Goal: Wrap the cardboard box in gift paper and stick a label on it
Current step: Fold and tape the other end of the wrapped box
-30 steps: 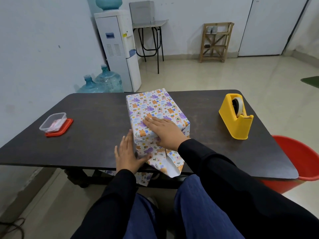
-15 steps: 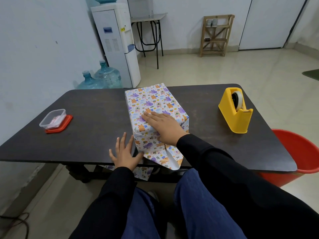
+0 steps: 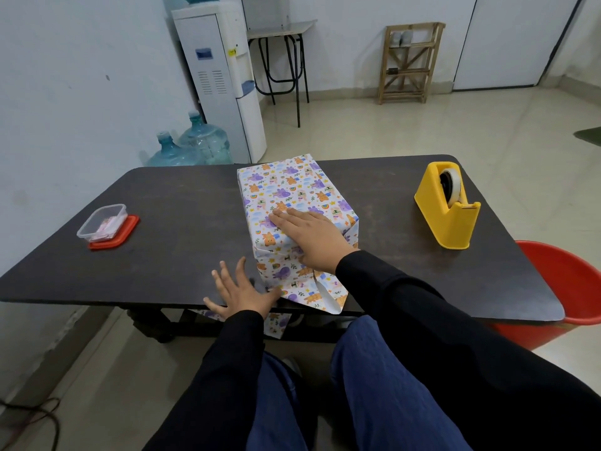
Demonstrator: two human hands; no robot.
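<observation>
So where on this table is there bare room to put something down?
Widest bare patch: between the plastic container and the wrapped box. A narrower one lies between the box and the yellow tape dispenser. Crowded at the near edge: left hand, right hand and loose paper flap.

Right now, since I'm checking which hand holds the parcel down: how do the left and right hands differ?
The right hand lies flat on top of the wrapped box, fingers together; the left hand is beside it at the table edge, fingers spread. Both have straight fingers and black sleeves.
</observation>
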